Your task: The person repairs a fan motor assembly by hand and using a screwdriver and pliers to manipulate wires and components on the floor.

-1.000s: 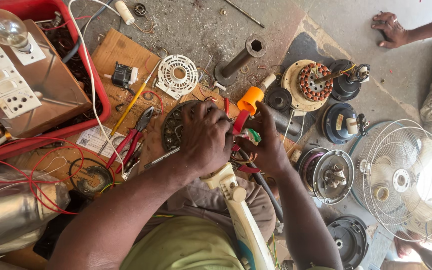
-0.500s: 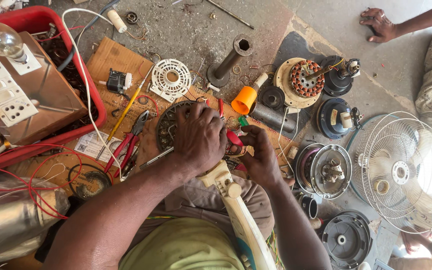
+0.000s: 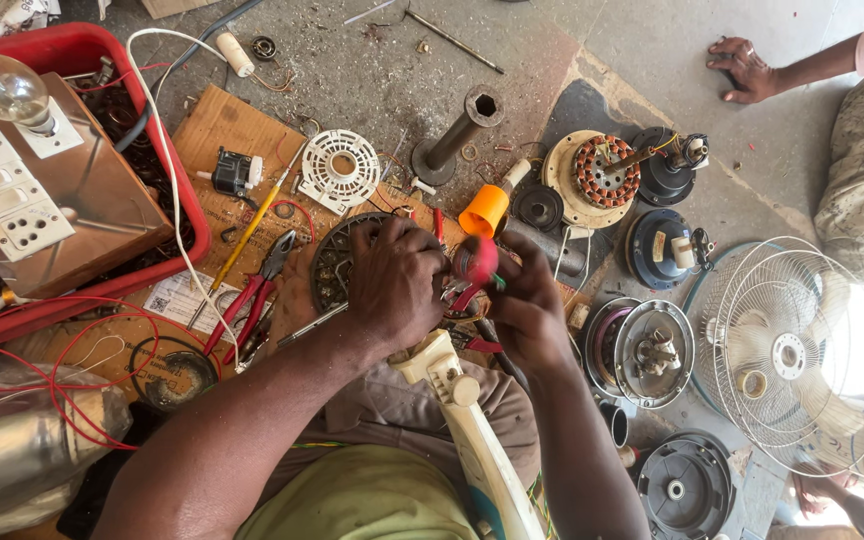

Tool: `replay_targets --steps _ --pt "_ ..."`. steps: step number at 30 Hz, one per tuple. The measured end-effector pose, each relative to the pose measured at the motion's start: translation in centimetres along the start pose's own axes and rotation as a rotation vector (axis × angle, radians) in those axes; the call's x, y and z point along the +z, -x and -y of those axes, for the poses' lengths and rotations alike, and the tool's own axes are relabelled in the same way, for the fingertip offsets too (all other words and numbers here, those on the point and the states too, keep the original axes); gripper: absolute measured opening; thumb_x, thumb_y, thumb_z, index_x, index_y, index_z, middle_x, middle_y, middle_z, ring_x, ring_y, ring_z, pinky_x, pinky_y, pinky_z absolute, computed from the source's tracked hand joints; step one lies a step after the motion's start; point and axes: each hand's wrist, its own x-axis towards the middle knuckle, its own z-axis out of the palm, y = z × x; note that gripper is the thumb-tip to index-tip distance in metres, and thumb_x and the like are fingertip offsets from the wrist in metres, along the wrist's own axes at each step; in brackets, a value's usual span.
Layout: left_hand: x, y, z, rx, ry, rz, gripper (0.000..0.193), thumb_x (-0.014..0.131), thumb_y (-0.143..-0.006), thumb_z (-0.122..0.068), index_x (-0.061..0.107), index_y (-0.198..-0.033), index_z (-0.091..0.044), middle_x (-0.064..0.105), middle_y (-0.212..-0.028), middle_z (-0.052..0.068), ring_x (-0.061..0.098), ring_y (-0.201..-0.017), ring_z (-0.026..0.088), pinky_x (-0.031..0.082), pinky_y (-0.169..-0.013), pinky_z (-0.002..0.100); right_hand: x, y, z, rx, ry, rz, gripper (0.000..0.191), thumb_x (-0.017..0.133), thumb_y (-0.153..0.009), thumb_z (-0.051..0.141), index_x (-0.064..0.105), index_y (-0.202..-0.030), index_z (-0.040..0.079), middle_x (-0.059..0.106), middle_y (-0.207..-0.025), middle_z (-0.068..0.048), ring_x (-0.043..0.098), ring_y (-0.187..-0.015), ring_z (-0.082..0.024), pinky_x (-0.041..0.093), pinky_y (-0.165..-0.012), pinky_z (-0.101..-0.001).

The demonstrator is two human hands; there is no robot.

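Observation:
My left hand [image 3: 397, 285] lies palm down on a dark round fan motor part [image 3: 330, 268] that rests on a wooden board, fingers curled over its right side. My right hand [image 3: 524, 305] is closed around a red-handled tool [image 3: 476, 262] whose tip points toward the left hand; the tip is hidden between the fingers. A white fan stand neck [image 3: 450, 385] rises toward me between my forearms. Thin red wires run under both hands.
Red pliers [image 3: 252, 298], a yellow screwdriver [image 3: 252, 225] and a white round grille [image 3: 339, 170] lie left. An orange cone [image 3: 482, 210], metal pipe [image 3: 457, 135], copper-wound motor [image 3: 602, 175], motor housings and a fan guard [image 3: 792, 350] lie right. Another person's hand [image 3: 742, 65] rests far right. A red crate [image 3: 72, 50] holds a switchboard.
The view has drifted slightly. My right hand has brought the red-handled tool closer to my left hand; the left hand stays on the round motor part.

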Motion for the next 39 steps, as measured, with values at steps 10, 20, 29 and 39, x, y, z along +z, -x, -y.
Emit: replay_targets --steps 10,20,29,39 --pt "0.4 0.3 0.1 0.045 -0.03 -0.1 0.014 0.079 -0.078 -0.017 0.073 -0.084 -0.006 0.069 -0.099 0.007 0.056 -0.109 0.026 0.035 -0.098 0.051 -1.6 0.8 -1.4 0.008 0.958 -0.046 0.072 0.082 -0.082 -0.002 0.042 -0.142 0.004 0.072 -0.109 -0.008 0.067 -0.11 -0.019 0.053 -0.097 -0.0359" --pt "0.4 0.3 -0.5 0.034 -0.042 -0.104 0.012 0.078 -0.077 -0.016 0.071 -0.079 -0.007 0.07 -0.096 0.007 0.057 -0.109 0.026 0.036 -0.098 0.051 -2.4 3.6 -2.4 -0.084 0.8 -0.121 0.058 0.075 -0.082 -0.013 0.048 -0.131 0.001 0.06 -0.121 -0.011 0.062 -0.112 -0.02 0.055 -0.097 -0.0335" --pt "0.4 0.4 0.0 0.021 0.009 -0.044 0.009 0.079 -0.075 -0.013 0.077 -0.081 -0.007 0.073 -0.099 0.006 0.057 -0.113 0.027 0.032 -0.1 0.055 0.8 -1.0 -1.1 -0.095 0.638 -0.09 0.09 0.063 -0.075 -0.011 0.026 -0.154 0.012 0.05 -0.14 -0.006 0.053 -0.138 -0.021 0.056 -0.079 -0.0285" --pt "0.7 0.5 0.4 0.112 0.006 -0.058 0.018 0.077 -0.082 -0.02 0.081 -0.097 -0.011 0.075 -0.102 0.007 0.057 -0.113 0.024 0.024 -0.107 0.06 -1.7 2.2 -1.9 0.045 0.705 -0.059 0.069 0.067 -0.084 -0.012 0.042 -0.146 0.004 0.071 -0.117 -0.007 0.065 -0.112 -0.012 0.054 -0.095 -0.0297"
